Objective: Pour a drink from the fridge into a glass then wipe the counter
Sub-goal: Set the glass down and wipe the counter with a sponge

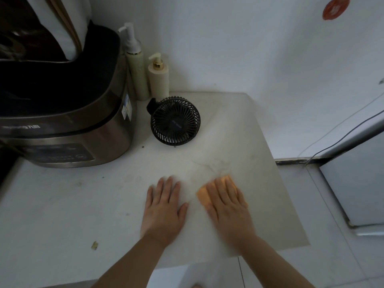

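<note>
Both hands rest on the white counter (62, 204) near its front right part. My right hand (228, 206) lies flat, fingers together, pressing an orange cloth (203, 196) onto the counter; only the cloth's left and far edges show around the fingers. My left hand (164, 210) lies flat and spread on the bare surface just left of it, holding nothing. Faint hair-like marks (209, 166) lie on the counter beyond the cloth. No glass or drink is in view.
A brown rice cooker (62, 125) fills the back left. A small black fan (175, 120) stands behind my hands, with two cream pump bottles (159, 79) against the wall. Crumbs dot the counter's left. The fridge (357, 179) stands at right beyond the counter's edge.
</note>
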Demonstrator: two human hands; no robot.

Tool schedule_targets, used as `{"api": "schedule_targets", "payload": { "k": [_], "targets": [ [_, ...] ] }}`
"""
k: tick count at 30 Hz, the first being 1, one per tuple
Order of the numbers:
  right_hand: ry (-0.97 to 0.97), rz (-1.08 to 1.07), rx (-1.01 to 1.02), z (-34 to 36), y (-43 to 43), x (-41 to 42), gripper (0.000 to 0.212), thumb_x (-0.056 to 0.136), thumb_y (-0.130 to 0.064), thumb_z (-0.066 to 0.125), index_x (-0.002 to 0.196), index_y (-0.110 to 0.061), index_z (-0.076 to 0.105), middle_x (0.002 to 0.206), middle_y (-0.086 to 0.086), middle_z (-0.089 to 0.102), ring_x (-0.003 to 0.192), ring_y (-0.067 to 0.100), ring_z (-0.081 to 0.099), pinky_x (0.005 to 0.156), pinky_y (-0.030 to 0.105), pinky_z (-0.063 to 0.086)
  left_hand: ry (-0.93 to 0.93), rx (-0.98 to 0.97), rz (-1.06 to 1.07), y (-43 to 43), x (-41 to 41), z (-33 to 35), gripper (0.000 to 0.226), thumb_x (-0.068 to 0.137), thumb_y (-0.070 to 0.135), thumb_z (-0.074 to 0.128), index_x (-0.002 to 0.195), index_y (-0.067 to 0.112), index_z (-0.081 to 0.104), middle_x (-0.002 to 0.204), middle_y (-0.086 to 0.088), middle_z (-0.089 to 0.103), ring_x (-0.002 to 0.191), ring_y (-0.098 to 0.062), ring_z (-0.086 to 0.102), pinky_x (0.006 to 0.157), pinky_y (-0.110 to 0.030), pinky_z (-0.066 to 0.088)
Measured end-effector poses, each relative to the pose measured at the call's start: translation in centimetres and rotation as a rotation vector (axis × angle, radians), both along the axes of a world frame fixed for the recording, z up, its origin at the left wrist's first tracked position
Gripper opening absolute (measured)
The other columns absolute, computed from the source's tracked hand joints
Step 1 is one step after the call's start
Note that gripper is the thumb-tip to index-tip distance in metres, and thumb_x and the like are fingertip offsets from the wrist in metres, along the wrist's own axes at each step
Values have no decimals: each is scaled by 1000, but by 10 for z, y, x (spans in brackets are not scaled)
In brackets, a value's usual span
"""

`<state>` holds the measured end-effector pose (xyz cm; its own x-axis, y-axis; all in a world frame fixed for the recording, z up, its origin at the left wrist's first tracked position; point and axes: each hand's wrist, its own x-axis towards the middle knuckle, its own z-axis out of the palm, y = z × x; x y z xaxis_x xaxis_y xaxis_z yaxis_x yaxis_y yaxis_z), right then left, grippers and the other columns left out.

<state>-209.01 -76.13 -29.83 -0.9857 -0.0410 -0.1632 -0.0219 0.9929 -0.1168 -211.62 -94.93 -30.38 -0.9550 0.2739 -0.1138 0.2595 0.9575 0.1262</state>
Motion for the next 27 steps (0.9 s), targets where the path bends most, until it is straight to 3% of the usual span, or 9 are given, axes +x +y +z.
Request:
{"api": "schedule_targets", "payload": {
  "k": [5, 8, 11, 13, 15, 21, 23, 25, 27],
  "targets": [
    [-22, -190, -6, 7, 33, -34, 85, 78, -65, -18, 146, -26, 15, 157, 3, 17, 144, 28, 10, 114, 43, 14, -24, 21, 34, -1, -1, 1, 71, 96, 50, 6, 125, 13, 60, 133, -10, 58, 125, -30, 52, 111, -36, 4],
    [-16, -311, 0, 9, 18, -77, 64, 91, -54, 9, 147, -24, 8, 158, 4, 6, 145, 30, 0, 116, 46, 9, -16, 18, 30, 0, -1, -1, 70, 96, 49, 7, 124, 14, 61, 132, -9, 59, 125, -30, 53, 110, -39, 11],
    [35, -215, -19, 5, -13, -90, 58, 93, -47, 19, 145, -21, 24, 154, 8, 24, 142, 35, 17, 113, 50, 19, -3, 11, 20, 0, 0, -3, 66, 96, 49, 13, 122, 13, 62, 131, -9, 60, 123, -30, 55, 107, -41, 18],
    [59, -91, -13, 2, -26, -74, 57, 90, -47, 22, 135, -19, 43, 141, 9, 48, 130, 37, 42, 102, 53, 37, -17, 20, 20, 0, 0, -2, 69, 96, 49, 9, 123, 13, 61, 131, -10, 60, 123, -30, 54, 110, -38, 11],
    [48, -14, -14, 2, -24, -47, 53, 95, -48, 16, 131, -21, 45, 136, 6, 54, 126, 33, 48, 101, 45, 41, -21, 24, 29, 0, -1, 1, 71, 96, 49, 6, 122, 13, 62, 131, -11, 60, 123, -30, 55, 111, -36, 5],
    [21, -52, 65, 3, 21, -30, 65, 93, -53, -2, 137, -24, 35, 142, 5, 47, 132, 32, 42, 104, 41, 28, 6, 35, 23, -1, 1, 0, 56, 92, 44, 27, 122, 12, 62, 131, -9, 60, 123, -29, 54, 111, -36, 4],
    [18, -165, 28, 4, 18, -56, 77, 85, -60, -10, 143, -25, 25, 153, 4, 29, 141, 31, 24, 111, 45, 23, 18, 49, 26, 0, 1, 0, 56, 89, 42, 32, 124, 9, 61, 131, -9, 60, 123, -28, 54, 111, -36, 5],
    [4, -232, 3, 4, 2, -78, 73, 82, -57, -3, 146, -26, 14, 157, 2, 13, 145, 30, 6, 115, 46, 12, 27, 60, 34, 1, 1, -1, 58, 86, 39, 34, 125, 5, 58, 131, -10, 60, 123, -28, 54, 111, -35, 5],
    [1, -180, -47, 8, -21, -85, 71, 83, -53, 3, 146, -25, 18, 157, 3, 16, 144, 32, 8, 115, 48, 12, 44, 64, 41, 1, 2, -2, 58, 85, 37, 34, 125, 1, 57, 130, -12, 60, 122, -28, 55, 111, -35, 5]
  ]
}}
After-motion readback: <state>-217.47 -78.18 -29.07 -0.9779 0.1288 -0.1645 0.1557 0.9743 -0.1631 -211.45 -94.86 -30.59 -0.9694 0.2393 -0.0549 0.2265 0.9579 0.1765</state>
